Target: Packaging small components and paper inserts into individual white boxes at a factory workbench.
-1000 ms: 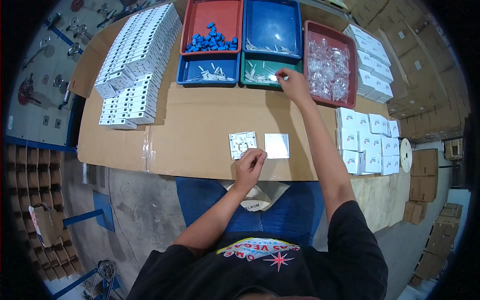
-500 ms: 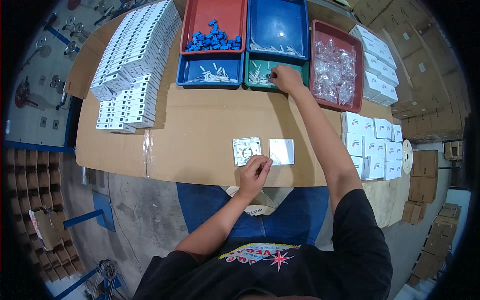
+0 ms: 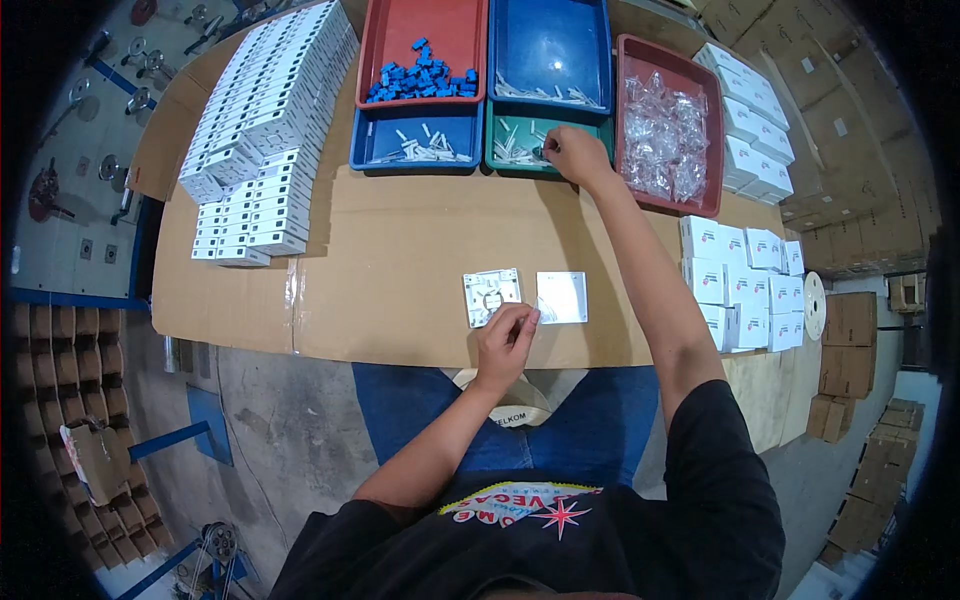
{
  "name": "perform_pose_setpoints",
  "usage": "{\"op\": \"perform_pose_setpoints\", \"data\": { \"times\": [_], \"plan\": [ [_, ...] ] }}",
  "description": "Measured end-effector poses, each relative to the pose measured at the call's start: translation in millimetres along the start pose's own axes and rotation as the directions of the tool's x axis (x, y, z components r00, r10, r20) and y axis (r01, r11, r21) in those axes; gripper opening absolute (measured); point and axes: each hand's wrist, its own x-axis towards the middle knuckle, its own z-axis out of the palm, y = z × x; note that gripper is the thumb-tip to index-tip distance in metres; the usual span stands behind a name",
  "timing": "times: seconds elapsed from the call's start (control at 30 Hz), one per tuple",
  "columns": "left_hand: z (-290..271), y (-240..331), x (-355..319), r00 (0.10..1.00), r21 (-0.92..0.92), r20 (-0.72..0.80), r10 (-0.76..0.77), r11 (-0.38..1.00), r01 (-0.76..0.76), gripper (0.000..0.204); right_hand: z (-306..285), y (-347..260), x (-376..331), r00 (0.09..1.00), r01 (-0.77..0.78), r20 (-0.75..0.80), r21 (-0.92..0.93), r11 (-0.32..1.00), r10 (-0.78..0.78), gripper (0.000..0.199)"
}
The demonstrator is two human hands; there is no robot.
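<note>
Base (image 3: 492, 290) left of plate (image 3: 566, 294) on cardboard (image 3: 400, 245), trays (image 3: 548, 48) behind, stacked units (image 3: 270, 115) far left, boxes (image 3: 742, 272) far right

White base (image 3: 489, 290) partly hidden behind the left hand (image 3: 507, 342) — green tray (image 3: 515, 171) likewise behind the right hand (image 3: 578, 157).

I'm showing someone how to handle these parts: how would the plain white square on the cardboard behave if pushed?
The white square is probably stiff, since its edges look straight. It may slide rather readily, as its face shows a sheen. Lying flat on the cardboard, it seems unlikely to tip or roll.
</note>
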Motion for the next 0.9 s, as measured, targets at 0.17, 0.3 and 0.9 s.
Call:
{"op": "perform_pose_setpoints", "data": {
  "times": [0.17, 0.3, 0.9],
  "plan": [
    [-2, 1, 2, 1.000, 0.016, 0.010, -0.028, 0.999, 0.028, 0.009, -19, -14, -37, 0.998, -0.058, -0.013, 0.141, 0.988, 0.061, 0.017],
    [2, 0, 3, 0.997, -0.020, 0.006, -0.083, 0.996, 0.083, 0.010, -18, -16, -92, 0.994, -0.046, -0.068, 0.435, 0.899, 0.083, 0.021],
    [-3, -6, 2, 0.974, -0.255, 0.097, -0.206, 0.941, 0.224, 0.023, 32, -53, -264, 0.938, -0.250, 0.124, 0.889, 0.384, 0.322, 0.014]
  ]
}}
